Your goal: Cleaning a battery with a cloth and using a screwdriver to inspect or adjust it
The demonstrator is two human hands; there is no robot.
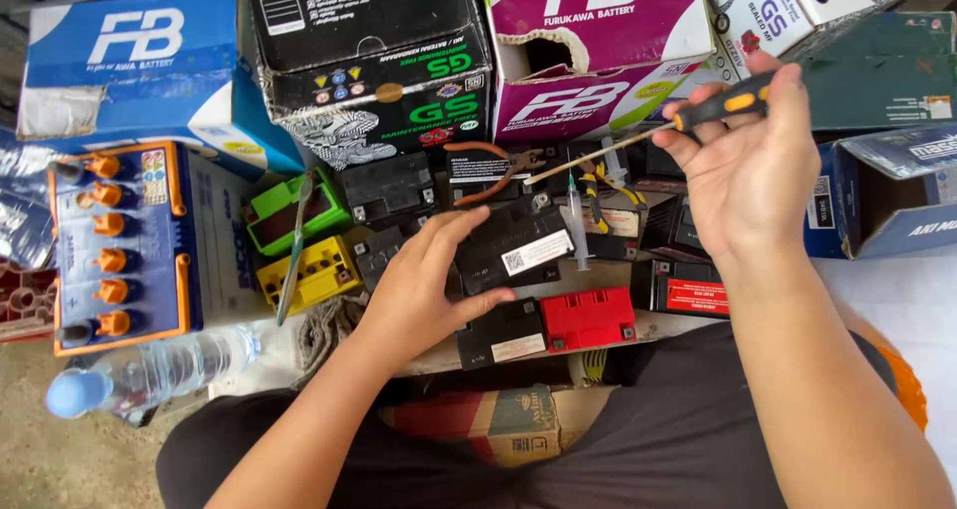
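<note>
The right hand (753, 165) has a screwdriver (658, 130) up in the air, black handle with orange patches pinched between fingers and thumb, the grip closed snugly round it. Its long axis runs on a shallow slant: handle high by the purple carton (588, 45), thin shaft angling down and away to the person's left, tip ending just by the red-handled pliers (493, 165). That wrist is cocked, palm turned inward, forearm rising from the lower right.

The left hand (424, 280) lies flat and spread, palm down, on a small black battery (513, 245) with a white label, fingers splayed over its near edge, thumb out toward the red battery (588, 320); the grip is open, pressing rather than clasping. The forearm comes in from below left.

All about them sits a crowd of small batteries: a green one (289, 215), a yellow one (309, 270), more black ones behind. A syringe (576, 220) stands upright among them. Further to the person's left rests a big blue battery with orange caps (120, 245), and a plastic water bottle (150, 369) lies on its side on the concrete floor. Cartons, blue (130, 60) and black (369, 55), line the back. The person sits low, dark trousers in the foreground, a flattened cardboard box (508, 424) between the knees.
</note>
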